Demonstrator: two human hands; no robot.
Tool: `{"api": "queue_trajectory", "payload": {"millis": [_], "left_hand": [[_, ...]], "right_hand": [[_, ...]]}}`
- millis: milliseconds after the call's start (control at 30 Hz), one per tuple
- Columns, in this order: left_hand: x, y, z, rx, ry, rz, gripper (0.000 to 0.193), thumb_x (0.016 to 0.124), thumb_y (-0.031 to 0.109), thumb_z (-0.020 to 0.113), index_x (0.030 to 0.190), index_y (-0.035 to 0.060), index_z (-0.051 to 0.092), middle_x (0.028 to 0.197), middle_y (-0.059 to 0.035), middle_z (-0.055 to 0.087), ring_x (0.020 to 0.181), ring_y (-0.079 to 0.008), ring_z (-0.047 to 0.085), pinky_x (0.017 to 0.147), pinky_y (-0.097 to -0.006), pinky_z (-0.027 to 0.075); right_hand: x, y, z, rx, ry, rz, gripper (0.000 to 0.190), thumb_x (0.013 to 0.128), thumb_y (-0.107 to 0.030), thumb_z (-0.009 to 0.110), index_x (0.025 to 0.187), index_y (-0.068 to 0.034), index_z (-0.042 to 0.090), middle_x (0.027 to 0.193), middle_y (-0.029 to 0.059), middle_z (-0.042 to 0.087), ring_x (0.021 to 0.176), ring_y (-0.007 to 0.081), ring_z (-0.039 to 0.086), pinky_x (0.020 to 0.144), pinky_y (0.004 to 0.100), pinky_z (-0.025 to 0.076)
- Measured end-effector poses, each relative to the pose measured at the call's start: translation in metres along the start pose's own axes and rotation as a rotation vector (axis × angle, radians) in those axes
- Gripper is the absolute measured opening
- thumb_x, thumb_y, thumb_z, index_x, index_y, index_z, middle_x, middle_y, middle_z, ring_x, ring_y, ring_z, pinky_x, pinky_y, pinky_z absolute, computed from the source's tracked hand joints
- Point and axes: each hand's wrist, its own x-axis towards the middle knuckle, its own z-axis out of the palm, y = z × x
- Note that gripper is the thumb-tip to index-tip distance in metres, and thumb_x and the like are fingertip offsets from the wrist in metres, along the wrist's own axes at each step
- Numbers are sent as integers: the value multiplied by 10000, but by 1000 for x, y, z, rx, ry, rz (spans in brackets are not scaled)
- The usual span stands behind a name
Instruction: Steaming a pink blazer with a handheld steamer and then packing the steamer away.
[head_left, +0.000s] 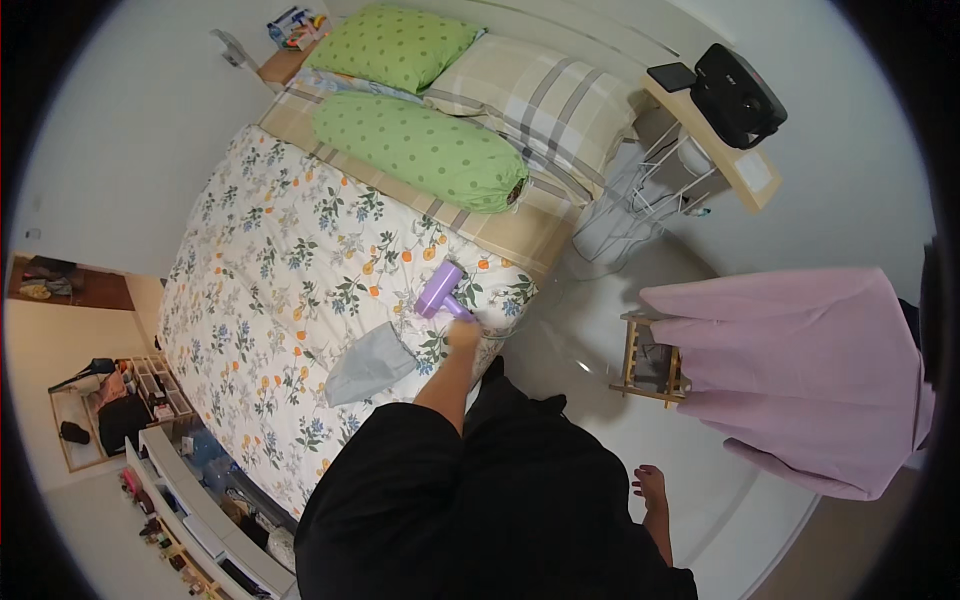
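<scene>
A purple hair dryer (439, 289) lies over the floral duvet (277, 247) near the bed's right edge. My left hand (463, 335) is closed around the lower end of its handle; the fingers are somewhat blurred. Just left of that forearm, a folded grey cloth (371, 365) rests on the duvet. Away from the bed, my right hand (650, 484) hangs over the pale floor at my side, fingers apart and slightly curled, holding nothing.
Green dotted pillows (397, 45) and a plaid pillow (536, 97) lie at the bed's head. A wall shelf (712, 135) carries a black case (739, 97). Pink fabric (795, 375) hangs beside a wooden rack (634, 360) at right. Low white shelving (202, 502) stands at lower left.
</scene>
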Motion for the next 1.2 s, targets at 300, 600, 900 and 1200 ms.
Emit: {"api": "queue_trajectory", "payload": {"millis": [300,600,900,1200], "left_hand": [[42,-25,4,-544,-385,-182,435,731,309,774,945,-52,662,791,-115,642,616,-204,612,505,-338,477],[57,-3,3,-824,-196,-295,222,746,139,717,867,24,571,761,-88,581,527,-200,543,449,-344,440],[-1,54,-60,-809,-274,-44,199,765,52,593,904,13,456,658,-63,513,431,-182,517,413,-319,457],[-130,198,-146,-596,-428,538,332,761,105,623,1022,-33,473,723,-139,584,508,-218,601,477,-345,486]], "right_hand": [[-52,-58,1,-175,141,-129,423,838,-213,643,1197,6,601,1036,130,683,741,175,661,574,293,521],[-54,-69,11,-324,134,-250,371,884,-217,644,1187,-6,607,1024,112,681,776,171,657,641,310,534],[-77,-210,66,-344,71,-594,365,892,-205,661,1192,-4,611,1097,140,669,899,227,664,790,340,532],[-167,-361,112,-325,-8,-1148,553,901,-248,681,1346,-2,464,1273,168,558,1189,297,555,970,389,459]]}}
